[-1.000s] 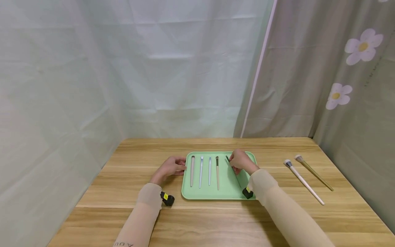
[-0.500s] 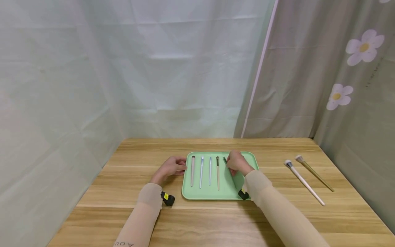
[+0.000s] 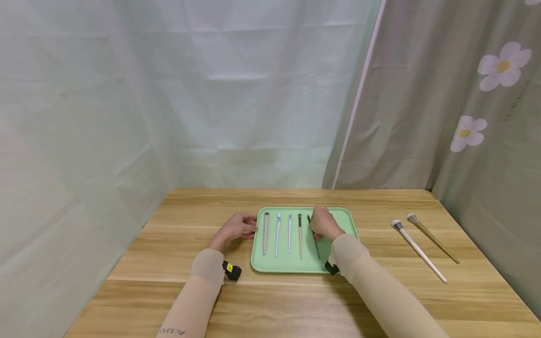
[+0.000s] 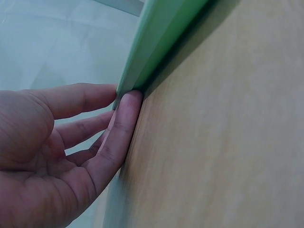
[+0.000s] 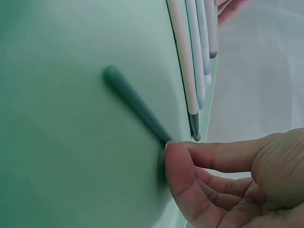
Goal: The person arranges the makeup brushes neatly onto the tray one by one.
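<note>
A light green tray point(image 3: 270, 266) lies on the wooden table. My left hand point(image 3: 235, 228) holds its left rim, with the thumb and a finger point(image 4: 124, 114) on either side of the edge in the left wrist view. My right hand point(image 3: 324, 223) pinches a dark green makeup brush point(image 5: 135, 105) near its head end, over the tray's right half. The bristles are hidden by the fingers. To its left a brush with a dark ferrule point(image 3: 300, 239), a pale blue brush point(image 3: 289, 237), a white-tipped brush point(image 3: 277, 238) and a thicker pinkish brush point(image 3: 266, 237) lie in a row.
On the table right of the tray lie a large white-handled makeup brush point(image 3: 418, 250) and a gold-handled one point(image 3: 434, 239), both slanted. Pale curtains point(image 3: 253, 94) hang behind the table and along its sides.
My right hand has moved slightly left with the dark green brush, bringing it closer to the row and nearly parallel to it. The left hand stays at the tray's rim.
</note>
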The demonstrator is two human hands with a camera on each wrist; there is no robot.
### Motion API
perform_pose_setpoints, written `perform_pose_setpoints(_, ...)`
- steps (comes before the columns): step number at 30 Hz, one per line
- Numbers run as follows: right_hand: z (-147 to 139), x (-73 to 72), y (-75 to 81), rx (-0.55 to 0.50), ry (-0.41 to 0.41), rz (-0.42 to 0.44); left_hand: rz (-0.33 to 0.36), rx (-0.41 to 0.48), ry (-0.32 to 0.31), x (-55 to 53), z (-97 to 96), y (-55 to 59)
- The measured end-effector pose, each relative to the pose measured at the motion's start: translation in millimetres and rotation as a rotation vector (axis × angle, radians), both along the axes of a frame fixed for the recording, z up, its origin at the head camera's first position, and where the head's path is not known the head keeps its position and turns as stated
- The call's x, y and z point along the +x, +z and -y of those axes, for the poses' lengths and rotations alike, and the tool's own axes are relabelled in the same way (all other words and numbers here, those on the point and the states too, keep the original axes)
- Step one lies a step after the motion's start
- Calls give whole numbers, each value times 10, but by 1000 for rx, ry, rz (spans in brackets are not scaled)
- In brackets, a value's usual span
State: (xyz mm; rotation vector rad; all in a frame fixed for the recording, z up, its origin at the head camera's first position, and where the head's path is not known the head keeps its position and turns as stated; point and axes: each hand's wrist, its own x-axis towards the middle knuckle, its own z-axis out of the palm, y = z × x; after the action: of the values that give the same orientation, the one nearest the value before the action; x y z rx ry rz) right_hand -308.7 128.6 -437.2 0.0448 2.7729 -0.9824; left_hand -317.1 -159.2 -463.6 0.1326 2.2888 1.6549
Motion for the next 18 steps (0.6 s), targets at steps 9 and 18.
perform_pose_setpoints(9,5,22,14,-50,-43,-3,4,8,-3,-2,0,12)
perform_pose_setpoints(18,4,20,5,-44,-49,5,-5,5,-13,5,-1,22)
